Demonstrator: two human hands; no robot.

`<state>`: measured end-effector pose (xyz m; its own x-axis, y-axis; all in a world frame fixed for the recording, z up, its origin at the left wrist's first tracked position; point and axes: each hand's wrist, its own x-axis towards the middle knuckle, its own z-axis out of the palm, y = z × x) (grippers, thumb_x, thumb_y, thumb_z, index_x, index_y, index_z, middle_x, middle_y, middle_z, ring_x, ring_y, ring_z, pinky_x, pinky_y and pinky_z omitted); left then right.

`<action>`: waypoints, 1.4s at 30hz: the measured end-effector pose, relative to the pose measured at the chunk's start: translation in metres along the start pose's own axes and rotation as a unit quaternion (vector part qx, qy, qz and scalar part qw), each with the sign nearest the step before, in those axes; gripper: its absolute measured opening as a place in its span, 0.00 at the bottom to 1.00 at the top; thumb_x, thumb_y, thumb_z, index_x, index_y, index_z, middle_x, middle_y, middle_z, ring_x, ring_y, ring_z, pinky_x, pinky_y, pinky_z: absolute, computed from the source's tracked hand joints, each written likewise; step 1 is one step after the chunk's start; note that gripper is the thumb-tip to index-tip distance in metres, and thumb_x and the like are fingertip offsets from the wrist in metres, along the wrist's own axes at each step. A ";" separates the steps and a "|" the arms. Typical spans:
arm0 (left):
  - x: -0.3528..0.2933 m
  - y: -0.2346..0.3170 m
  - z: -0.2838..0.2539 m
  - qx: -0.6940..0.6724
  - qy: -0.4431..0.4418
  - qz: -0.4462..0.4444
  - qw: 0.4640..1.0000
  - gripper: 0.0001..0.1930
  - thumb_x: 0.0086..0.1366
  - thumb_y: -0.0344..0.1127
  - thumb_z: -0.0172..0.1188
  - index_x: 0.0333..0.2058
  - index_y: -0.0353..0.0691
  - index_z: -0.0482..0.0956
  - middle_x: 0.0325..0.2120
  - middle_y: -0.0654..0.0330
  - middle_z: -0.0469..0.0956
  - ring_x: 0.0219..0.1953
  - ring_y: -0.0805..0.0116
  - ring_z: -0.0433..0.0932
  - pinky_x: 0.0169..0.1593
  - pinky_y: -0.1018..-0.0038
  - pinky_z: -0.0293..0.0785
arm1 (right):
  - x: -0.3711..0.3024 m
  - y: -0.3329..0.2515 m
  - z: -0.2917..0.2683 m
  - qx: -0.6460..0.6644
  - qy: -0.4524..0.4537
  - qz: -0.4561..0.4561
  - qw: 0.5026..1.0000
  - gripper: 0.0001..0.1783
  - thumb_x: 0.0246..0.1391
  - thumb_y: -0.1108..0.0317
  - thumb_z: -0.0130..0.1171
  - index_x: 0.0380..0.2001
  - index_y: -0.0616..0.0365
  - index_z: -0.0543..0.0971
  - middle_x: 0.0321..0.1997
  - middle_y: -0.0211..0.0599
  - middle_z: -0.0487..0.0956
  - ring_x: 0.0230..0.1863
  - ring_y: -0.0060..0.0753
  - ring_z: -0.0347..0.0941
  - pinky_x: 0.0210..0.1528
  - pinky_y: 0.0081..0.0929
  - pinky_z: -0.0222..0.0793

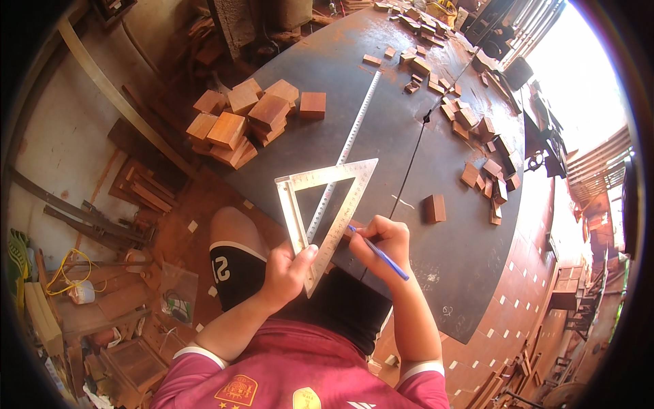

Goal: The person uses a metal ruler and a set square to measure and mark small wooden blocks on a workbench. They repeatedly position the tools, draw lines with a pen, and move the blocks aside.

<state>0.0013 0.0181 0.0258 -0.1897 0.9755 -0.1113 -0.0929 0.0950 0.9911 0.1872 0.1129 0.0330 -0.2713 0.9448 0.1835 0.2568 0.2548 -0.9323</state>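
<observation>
While pinching a silver triangular metal square (350,201) in left fingers (308,253) and a thin blue pen (385,258) in right fingers (391,234), risking slippage (probably from uneven pressure).

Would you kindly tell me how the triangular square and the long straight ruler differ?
The triangular square is a broad three-sided frame with an open centre, while the long straight ruler is a narrow strip. The square is gripped in the left hand; the ruler stretches farther out over the dark tabletop. The square crosses in front of the ruler, which shows through its opening. Both are pale and carry measuring marks.
</observation>
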 end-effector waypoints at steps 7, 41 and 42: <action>-0.001 0.005 0.001 -0.004 -0.008 -0.004 1.000 0.10 0.74 0.36 0.55 0.37 0.35 0.79 0.27 0.69 0.76 0.30 0.82 0.70 0.34 0.78 0.68 | -0.001 0.003 -0.008 0.015 -0.084 -0.030 0.996 0.11 0.46 0.75 0.68 0.18 0.63 0.75 0.18 0.34 0.78 0.23 0.14 0.72 0.26 0.22 0.68; -0.010 -0.019 0.017 -0.010 0.015 0.022 1.000 0.10 0.73 0.34 0.57 0.32 0.35 0.78 0.22 0.68 0.75 0.26 0.81 0.69 0.31 0.76 0.68 | -0.009 0.021 -0.006 0.182 0.027 0.065 0.981 0.07 0.53 0.79 0.60 0.26 0.63 0.72 0.28 0.34 0.81 0.29 0.13 0.73 0.29 0.18 0.71; -0.011 -0.017 0.018 -0.001 0.017 0.023 1.000 0.10 0.73 0.34 0.57 0.32 0.36 0.78 0.22 0.68 0.74 0.26 0.81 0.69 0.31 0.76 0.68 | -0.009 0.020 -0.006 0.183 0.028 0.070 0.980 0.07 0.53 0.79 0.60 0.26 0.63 0.72 0.28 0.34 0.81 0.28 0.13 0.73 0.29 0.18 0.70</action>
<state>0.0221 0.0096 0.0117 -0.2260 0.9718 -0.0677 -0.0848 0.0497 0.9952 0.2005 0.1110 0.0143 -0.2029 0.9777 0.0541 -0.0647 0.0417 -0.9970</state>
